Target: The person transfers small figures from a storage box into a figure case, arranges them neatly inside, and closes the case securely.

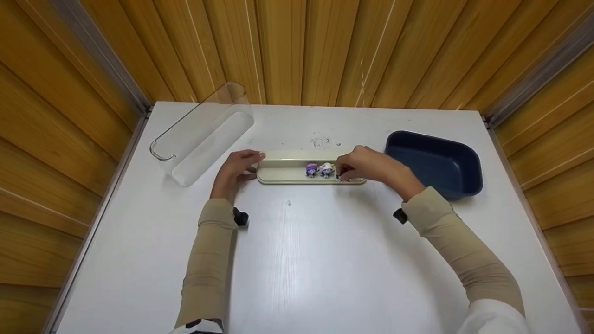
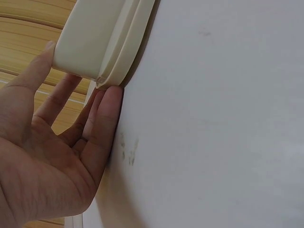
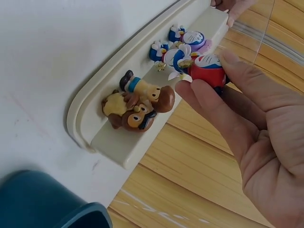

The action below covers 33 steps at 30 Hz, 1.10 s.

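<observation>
My left hand holds the left end of a long cream tray, thumb at its upper edge and fingertips low at its base. Between thumb and fingertips, my right hand pinches a small red-and-white figurine over the tray's right part. Two figurines stand near the tray's middle, one purple-topped and one white-topped. In the right wrist view, two brown-headed figurines, one tan-bodied and one with a blue band, lie at the right end. My right hand hides that end in the head view.
A clear oblong plastic cover lies slanted at the back left of the white table. To the right of the tray is a deep navy bin, close by my right wrist. Wood-patterned panels border the table's back and sides.
</observation>
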Available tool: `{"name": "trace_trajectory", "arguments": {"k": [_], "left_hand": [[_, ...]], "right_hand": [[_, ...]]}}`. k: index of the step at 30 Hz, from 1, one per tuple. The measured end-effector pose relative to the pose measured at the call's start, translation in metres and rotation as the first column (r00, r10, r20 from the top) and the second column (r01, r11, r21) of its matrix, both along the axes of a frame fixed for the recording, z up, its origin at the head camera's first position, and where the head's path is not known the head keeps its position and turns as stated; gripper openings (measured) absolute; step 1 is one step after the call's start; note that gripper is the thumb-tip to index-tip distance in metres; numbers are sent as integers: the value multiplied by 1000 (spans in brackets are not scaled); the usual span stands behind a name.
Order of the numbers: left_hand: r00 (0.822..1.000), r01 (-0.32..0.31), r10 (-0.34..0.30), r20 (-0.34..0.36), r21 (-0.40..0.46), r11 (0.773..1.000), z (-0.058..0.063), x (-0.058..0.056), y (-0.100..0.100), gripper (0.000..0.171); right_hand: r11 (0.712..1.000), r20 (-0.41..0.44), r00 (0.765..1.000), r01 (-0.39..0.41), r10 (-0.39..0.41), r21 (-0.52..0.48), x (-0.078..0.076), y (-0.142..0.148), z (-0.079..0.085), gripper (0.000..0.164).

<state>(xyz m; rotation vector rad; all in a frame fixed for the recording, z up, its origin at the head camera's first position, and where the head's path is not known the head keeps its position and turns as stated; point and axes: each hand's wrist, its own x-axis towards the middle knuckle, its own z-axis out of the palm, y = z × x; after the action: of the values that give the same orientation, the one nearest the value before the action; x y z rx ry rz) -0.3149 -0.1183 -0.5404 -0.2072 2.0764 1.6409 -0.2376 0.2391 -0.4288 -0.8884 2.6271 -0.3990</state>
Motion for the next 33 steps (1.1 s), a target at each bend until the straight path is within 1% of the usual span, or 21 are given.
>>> {"name": "trace_trajectory", "arguments": {"k": [4,10,16,20,25,30,33], "left_hand": [[1000,4,-4,4,3,1000,2,-2,1,48],[1000,4,-4,-5,33,999,2,-2,3,47],[1000,6,-6,1,23,1000,3,-1,1,48],[1000,10,-10,-11,8,1000,4,-1,1,50],[1000,18,-18,-22,-1,1000,5,-4,2,51],[1000,14,-14,-5,-1,1000,4,-2,0,50],[1000,16,-16,-2,-8,1000,3,-2,0,50]], "right_hand": [[1000,16,1000,-12,12,-21,-3,-5,-3,17],[997,0,999,-52,52,-53,-7,-14,-8,15],[994,-1,996,-84,84,-68,-11,-28,-11,15],[991,0,994,-109,110,-81,-11,-36,-11,14],[984,-30,988,-152,149,-96,-11,-44,-10,12],[973,-81,977,-206,198,-106,-12,-52,-14,10],[970,-96,975,-209,198,-120,-12,-55,-18,10]]}}
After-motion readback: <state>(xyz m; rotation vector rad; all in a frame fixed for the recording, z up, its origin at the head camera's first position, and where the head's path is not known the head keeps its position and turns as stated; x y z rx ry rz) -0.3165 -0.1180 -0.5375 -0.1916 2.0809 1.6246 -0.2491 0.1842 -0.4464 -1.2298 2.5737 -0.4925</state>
